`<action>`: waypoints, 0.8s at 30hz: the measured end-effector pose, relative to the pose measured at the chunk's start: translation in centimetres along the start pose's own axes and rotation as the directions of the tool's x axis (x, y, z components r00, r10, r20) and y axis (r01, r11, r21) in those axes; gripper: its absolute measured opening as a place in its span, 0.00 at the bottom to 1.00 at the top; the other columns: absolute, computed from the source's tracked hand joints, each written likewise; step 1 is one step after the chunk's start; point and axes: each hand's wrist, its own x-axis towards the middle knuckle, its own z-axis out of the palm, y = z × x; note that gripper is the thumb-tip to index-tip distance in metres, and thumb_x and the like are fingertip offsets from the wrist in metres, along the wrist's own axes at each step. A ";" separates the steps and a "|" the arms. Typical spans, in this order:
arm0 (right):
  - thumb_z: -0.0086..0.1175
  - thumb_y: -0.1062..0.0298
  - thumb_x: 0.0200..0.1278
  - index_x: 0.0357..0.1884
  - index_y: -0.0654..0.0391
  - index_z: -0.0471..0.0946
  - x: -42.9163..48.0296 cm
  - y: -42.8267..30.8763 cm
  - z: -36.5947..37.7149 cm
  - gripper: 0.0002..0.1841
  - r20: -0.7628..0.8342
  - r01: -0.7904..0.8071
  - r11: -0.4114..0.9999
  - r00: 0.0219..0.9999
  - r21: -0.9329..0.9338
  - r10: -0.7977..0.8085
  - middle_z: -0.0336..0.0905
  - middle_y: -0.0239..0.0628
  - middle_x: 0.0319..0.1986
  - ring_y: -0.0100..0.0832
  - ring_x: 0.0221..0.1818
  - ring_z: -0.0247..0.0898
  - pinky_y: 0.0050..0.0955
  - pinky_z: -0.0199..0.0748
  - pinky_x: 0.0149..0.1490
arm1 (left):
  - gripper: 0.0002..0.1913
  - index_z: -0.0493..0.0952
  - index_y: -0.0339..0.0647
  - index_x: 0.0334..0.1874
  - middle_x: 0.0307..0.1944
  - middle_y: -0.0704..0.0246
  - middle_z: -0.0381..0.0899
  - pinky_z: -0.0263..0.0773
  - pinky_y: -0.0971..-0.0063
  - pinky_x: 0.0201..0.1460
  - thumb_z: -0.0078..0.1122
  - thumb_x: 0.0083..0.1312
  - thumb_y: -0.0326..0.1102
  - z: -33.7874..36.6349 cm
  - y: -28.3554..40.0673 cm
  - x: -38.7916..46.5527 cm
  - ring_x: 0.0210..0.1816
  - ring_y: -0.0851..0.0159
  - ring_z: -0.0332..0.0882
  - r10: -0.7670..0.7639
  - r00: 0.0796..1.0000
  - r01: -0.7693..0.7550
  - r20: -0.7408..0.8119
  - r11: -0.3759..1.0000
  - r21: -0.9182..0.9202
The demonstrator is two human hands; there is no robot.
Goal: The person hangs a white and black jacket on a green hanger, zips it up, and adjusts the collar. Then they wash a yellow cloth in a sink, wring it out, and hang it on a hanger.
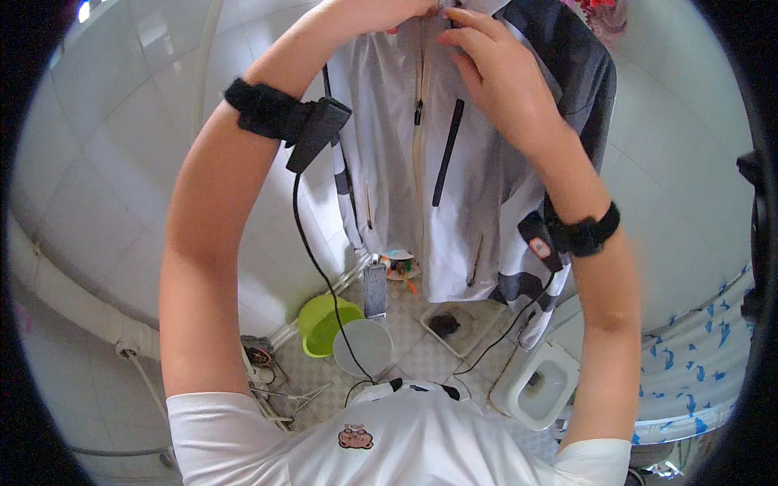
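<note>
A light grey and white zip-front jacket (395,127) with dark sleeve panels hangs upright before me. Its front zip is undone below a black slider (418,113) on the chest. My left hand (404,13) is at the jacket's collar, partly cut off by the upper picture edge. From the other side, the fingertips of my right hand (507,70) meet the collar near a small dark part, with the thumb apart and lower. What the fingertips pinch is too small to make out. Both forearms wear black straps (261,109) with cabled devices.
On the tiled floor below stand a green basin (322,322), a pale bucket (364,347) and a shallow tray (465,328) holding something dark. A squat toilet (538,389) lies lower right, beside a blue-patterned curtain (693,358). A thick pipe (79,297) runs along the left wall.
</note>
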 end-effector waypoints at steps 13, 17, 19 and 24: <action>0.59 0.65 0.59 0.44 0.64 0.79 -7.7 -6.5 2.7 0.15 0.161 -0.632 0.759 0.774 0.154 0.612 0.81 0.47 0.34 0.39 0.33 0.80 0.32 0.77 0.43 | 0.12 0.77 0.31 0.25 0.17 0.56 0.75 0.70 0.66 0.25 0.60 0.52 0.37 0.1 1.6 -2.8 0.19 0.61 0.75 0.185 0.983 -0.182 -0.013 0.951 -0.248; 0.59 0.60 0.59 0.42 0.65 0.79 -7.0 -6.4 2.2 0.17 0.095 -0.672 0.739 0.739 0.043 0.667 0.80 0.49 0.37 0.44 0.37 0.78 0.36 0.75 0.46 | 0.14 0.80 0.32 0.28 0.23 0.51 0.78 0.73 0.63 0.30 0.61 0.52 0.41 -0.9 2.8 -1.2 0.25 0.52 0.79 0.246 0.968 -0.241 -0.043 0.966 0.094; 0.58 0.60 0.59 0.40 0.65 0.78 -6.6 -6.6 2.2 0.16 0.058 -0.668 0.743 0.741 -0.026 0.669 0.79 0.51 0.34 0.49 0.41 0.77 0.41 0.74 0.49 | 0.15 0.80 0.33 0.28 0.24 0.50 0.78 0.74 0.61 0.31 0.61 0.52 0.41 -0.8 3.2 -0.3 0.27 0.49 0.80 0.277 0.959 -0.266 -0.058 0.952 0.152; 0.59 0.53 0.58 0.36 0.63 0.81 -5.7 -6.6 4.0 0.19 0.055 -0.789 0.614 0.612 -0.023 0.789 0.82 0.46 0.31 0.46 0.37 0.79 0.39 0.75 0.46 | 0.09 0.81 0.31 0.27 0.21 0.54 0.80 0.74 0.65 0.26 0.62 0.52 0.33 1.2 2.3 2.2 0.24 0.57 0.82 0.195 0.977 -0.185 0.086 0.976 -0.117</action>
